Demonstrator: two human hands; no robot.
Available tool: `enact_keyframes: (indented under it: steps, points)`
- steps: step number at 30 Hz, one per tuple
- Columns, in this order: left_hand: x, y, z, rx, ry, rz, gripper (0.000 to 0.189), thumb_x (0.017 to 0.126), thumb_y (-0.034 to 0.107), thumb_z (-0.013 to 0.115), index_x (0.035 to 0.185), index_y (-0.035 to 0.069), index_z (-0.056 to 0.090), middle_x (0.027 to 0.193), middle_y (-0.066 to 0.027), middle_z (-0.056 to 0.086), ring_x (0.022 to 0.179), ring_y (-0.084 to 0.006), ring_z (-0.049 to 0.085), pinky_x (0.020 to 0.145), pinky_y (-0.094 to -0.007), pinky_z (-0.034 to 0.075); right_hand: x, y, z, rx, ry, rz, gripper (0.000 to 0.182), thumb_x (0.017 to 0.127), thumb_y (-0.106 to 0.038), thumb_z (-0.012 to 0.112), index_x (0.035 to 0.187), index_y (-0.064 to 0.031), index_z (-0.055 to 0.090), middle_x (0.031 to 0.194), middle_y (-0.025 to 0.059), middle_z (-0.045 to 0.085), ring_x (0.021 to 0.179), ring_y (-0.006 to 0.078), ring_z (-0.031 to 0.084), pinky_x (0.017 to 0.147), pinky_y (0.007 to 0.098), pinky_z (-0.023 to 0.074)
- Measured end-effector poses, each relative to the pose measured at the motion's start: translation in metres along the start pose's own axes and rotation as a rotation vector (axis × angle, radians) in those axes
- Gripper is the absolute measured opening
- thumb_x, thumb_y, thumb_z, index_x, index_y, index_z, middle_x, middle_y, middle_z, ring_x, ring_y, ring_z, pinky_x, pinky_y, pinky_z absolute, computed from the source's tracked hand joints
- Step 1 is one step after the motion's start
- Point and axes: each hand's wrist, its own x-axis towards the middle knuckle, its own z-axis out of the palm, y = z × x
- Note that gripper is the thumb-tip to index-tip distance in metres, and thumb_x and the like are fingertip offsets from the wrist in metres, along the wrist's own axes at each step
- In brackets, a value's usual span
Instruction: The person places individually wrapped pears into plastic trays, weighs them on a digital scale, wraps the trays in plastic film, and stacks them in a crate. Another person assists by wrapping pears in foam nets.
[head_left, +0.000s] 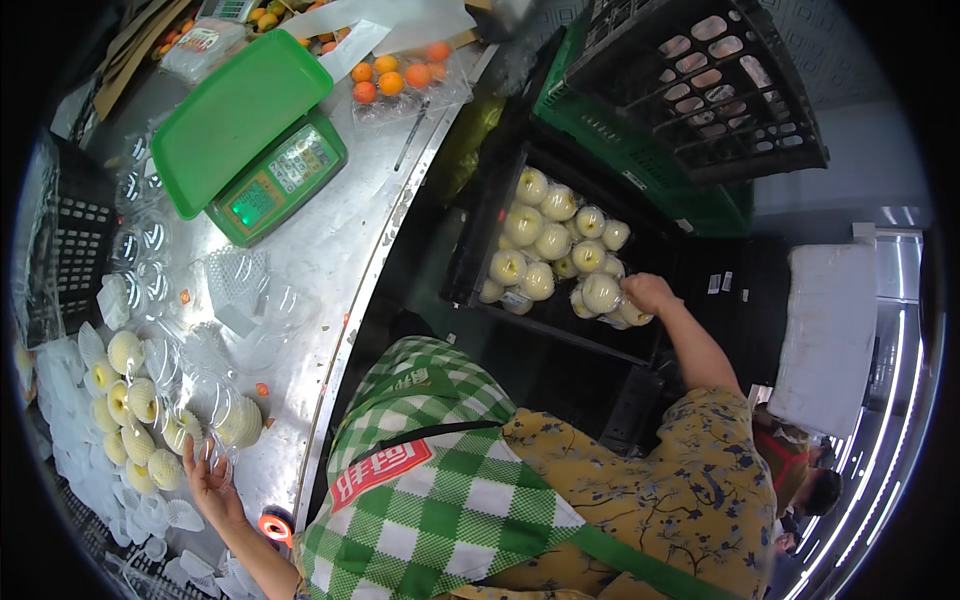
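Observation:
My right hand (646, 292) is at the right side of a black plastic crate (570, 334), its fingers on a clear-wrapped pack of pale yellow apples or pears (601, 292). Several more such packs fill the crate's left part. On the metal table, my left hand (210, 469) touches a clear plastic clamshell container (225, 409), fingers spread; whether it grips the edge is unclear. Beside it lies a pale fruit in a foam net (240, 424). Several more foam-netted fruits (139, 401) are grouped to its left.
A green digital scale (277, 180) stands on the metal table (360, 202). Orange fruits in a clear tray (390, 79), stacked clamshells (142, 247) and foam nets (75, 450) lie around. An orange tape roll (276, 529) sits near the edge. Stacked crates (645, 172) stand beyond; other people are at right.

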Motion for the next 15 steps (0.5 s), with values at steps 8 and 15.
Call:
enact_keyframes:
  steps: [8, 15]
  points:
    - [-0.019, 0.002, 0.005, 0.099, 0.138, 0.057, 0.048, 0.083, 0.013, 0.048, 0.129, 0.004, 0.037, 0.111, -0.0138, 0.055, 0.075, -0.0183, 0.063, 0.069, -0.0255, 0.052, 0.080, -0.015, 0.133, 0.098, -0.053, 0.289, 0.033, 0.083, -0.028, 0.038, 0.090, -0.0091, 0.064, 0.096, 0.0125, 0.062, 0.090, 0.0293, 0.060, 0.075, 0.0424, 0.0453]
    - [-0.039, 0.020, 0.034, 0.093, 0.212, 0.092, 0.044, 0.083, 0.011, 0.046, 0.125, 0.003, 0.039, 0.099, -0.0161, 0.061, 0.073, -0.0209, 0.064, 0.067, -0.0318, 0.054, 0.114, 0.015, 0.204, 0.189, 0.064, 0.384, 0.032, 0.090, -0.022, 0.032, 0.095, -0.0073, 0.060, 0.095, 0.0173, 0.061, 0.090, 0.0351, 0.058, 0.075, 0.0444, 0.0464]
